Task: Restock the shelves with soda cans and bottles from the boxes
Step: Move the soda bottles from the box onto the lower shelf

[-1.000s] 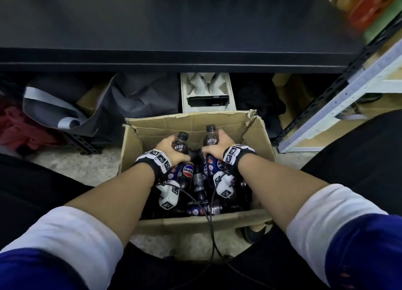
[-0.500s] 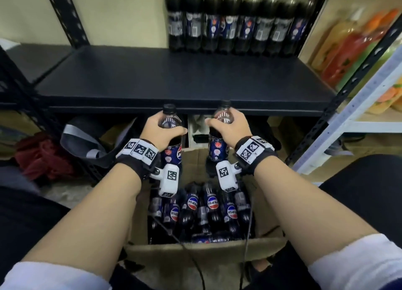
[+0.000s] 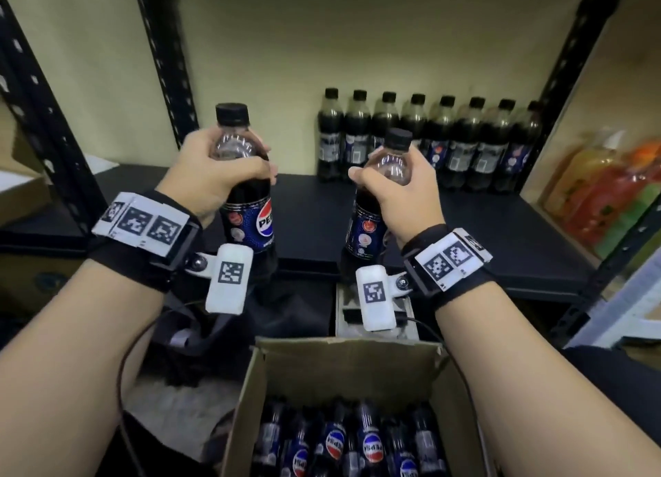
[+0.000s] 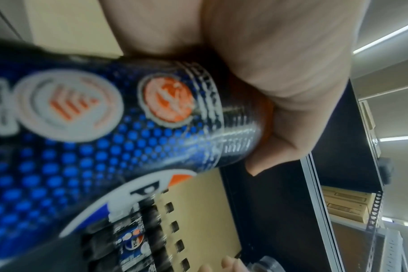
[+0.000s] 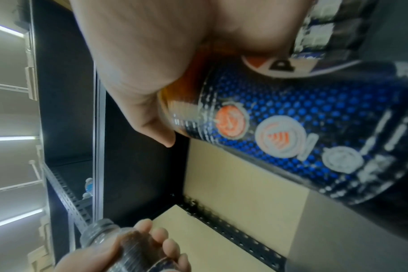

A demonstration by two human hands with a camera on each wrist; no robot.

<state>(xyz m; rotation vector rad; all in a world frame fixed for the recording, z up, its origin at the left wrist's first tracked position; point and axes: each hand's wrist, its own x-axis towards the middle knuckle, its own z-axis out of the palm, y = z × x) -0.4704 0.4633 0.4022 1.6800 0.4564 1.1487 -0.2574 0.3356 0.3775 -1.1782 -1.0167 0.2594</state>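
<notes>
Now that both dark plastic cola bottles have risen clear of the brown cardboard box (image 3: 343, 380), the left hand (image 3: 214, 176) and right hand (image 3: 404, 190), fingers curled round their shoulders, hold them above the black metal shelf (image 3: 500, 233), ready for placing.

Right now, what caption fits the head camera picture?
Two hands lift Pepsi bottles from the box toward the shelf.
</notes>
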